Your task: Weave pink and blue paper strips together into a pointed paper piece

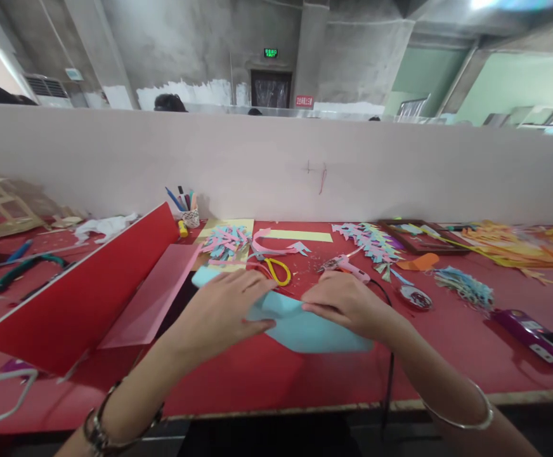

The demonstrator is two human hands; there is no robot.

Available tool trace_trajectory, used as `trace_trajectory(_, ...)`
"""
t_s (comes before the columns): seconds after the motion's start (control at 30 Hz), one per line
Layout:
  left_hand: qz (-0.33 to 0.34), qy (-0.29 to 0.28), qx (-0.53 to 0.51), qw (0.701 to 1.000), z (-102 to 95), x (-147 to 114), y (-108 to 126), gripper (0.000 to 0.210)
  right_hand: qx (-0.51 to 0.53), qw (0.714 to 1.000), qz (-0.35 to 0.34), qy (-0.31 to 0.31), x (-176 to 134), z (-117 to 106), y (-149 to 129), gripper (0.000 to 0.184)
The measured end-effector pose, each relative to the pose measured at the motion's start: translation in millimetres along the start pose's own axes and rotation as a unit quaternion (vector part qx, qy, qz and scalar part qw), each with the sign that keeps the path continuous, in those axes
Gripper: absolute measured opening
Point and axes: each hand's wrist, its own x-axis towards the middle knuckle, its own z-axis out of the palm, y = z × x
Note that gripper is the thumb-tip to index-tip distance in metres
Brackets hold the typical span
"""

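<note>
Where the concrete wall [200,47] stands at the back, a long pale partition [238,158] runs across in front of it, along the far side of the red table [238,384]. On the table's left side a red board [100,292] stands tilted on its long edge, and a translucent pink sheet [155,308] lies just beside it, to its right.

The light-blue sheet [319,330] is in both hands near the middle of the table's front part, its broad end slanting toward the near edge and its narrow end showing beyond the left hand [226,301]. That hand pinches the sheet between the thumb, on the near side, and the fingers, which lie close together over the top. The right hand [347,298] has its fingers curled together and pinches the upper edge with thumb and forefinger; the other fingertips are hidden.

A dark-framed tray [452,246] lies at the far right, and a purple device [528,336] sits nearer on that side. A garland of pink and blue strips [369,241] lies beyond the right hand, a loose heap of similar strips [229,242] beyond the left. A pink glue gun [355,270] rests just behind the right hand; yellow-handled scissors [280,271] lie between the hands, farther back. Near the partition stands a patterned pen cup [189,218].
</note>
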Motion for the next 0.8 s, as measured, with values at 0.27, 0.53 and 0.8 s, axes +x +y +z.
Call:
trace_trajectory(0.27, 0.077, -0.017, 0.135, 0.988, 26.9, -38.7, 9.5, 0.025, -0.258, 0.960, -0.055, 0.091, -36.5, 27.6, -27.0, 0.029)
trace_trajectory(0.53, -0.088, -0.207, -0.113, 0.968, 79.5, -77.3, 41.1, 0.036, -0.015, 0.965, 0.233, -0.122, -70.2, 99.5, -53.6, 0.039)
trace_trajectory(0.8, -0.103, -0.203, -0.168, 0.959, 72.3, -73.5, 31.8, 0.025, 0.136, 0.939, 0.248, -0.194, -54.7, 82.9, -52.5, 0.035)
